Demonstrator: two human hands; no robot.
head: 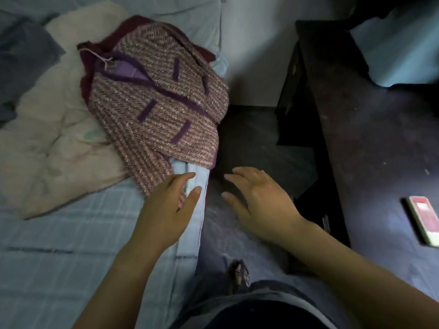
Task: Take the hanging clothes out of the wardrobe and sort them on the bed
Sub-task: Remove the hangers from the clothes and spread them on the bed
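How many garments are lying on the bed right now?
2: the tweed jacket lies near the right edge of the bed, and a maroon garment lies under it with only its edges showing. More may be hidden beneath.

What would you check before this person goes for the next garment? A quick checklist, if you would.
1. Tweed jacket lies on the bed: ok.
2. Jacket well clear of the bed's edge: not ok, its side lies right at it.
3. Left hand free: ok, open beside the jacket's hem.
4. Right hand free: ok, open, holds nothing.
5. Hanger out of the jacket: cannot tell.
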